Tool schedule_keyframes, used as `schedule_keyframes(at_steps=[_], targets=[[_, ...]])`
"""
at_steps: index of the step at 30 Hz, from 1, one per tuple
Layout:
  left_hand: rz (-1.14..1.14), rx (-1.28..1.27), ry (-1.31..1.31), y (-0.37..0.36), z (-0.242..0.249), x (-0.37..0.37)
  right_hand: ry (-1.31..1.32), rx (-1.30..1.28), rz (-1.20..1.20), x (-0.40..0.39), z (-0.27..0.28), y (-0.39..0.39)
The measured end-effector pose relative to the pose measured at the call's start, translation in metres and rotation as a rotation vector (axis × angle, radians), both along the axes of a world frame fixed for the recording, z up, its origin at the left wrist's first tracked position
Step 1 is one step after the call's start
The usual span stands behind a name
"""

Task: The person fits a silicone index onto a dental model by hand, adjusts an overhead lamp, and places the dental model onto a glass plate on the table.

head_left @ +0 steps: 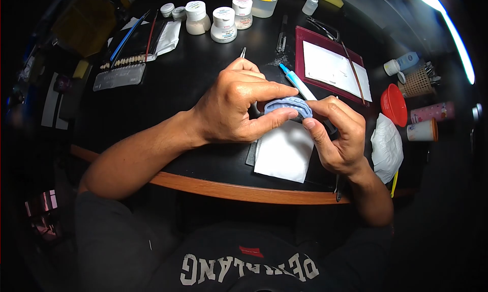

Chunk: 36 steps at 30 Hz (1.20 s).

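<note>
A blue-grey silicone dental mould (287, 108), curved like a row of teeth, is held up between both hands over the desk. My left hand (239, 104) pinches its left part, index finger along the top edge and thumb across the front. With thumb and index finger, my right hand (338, 132) grips the mould's right end. A thin metal tip, like that of tweezers (243, 52), pokes out beyond the curled fingers of my left hand. Just behind the mould lies a syringe (300, 82) with a blue tip. Below the hands is a folded white paper (283, 159).
Labelled powder jars (224, 26) stand at the back. Left of them is a tooth shade guide (119, 77) with brushes. On the right are a maroon tray (333, 63), a red bowl (393, 105) and a crumpled tissue (387, 142). The desk's wooden edge (218, 188) runs in front.
</note>
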<state>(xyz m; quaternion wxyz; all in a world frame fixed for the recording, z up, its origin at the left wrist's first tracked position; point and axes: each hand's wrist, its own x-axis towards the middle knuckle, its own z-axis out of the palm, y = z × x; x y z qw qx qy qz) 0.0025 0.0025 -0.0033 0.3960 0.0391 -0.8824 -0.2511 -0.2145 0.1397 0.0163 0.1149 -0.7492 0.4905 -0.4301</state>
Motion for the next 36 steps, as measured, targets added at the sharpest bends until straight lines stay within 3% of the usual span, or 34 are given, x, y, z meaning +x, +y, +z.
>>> schedule_keyframes(at_steps=[36], targets=[[-0.009, -0.003, 0.020, 0.0008, 0.0001, -0.0013, 0.001, 0.011, 0.003, -0.0009, -0.0008, 0.0006]])
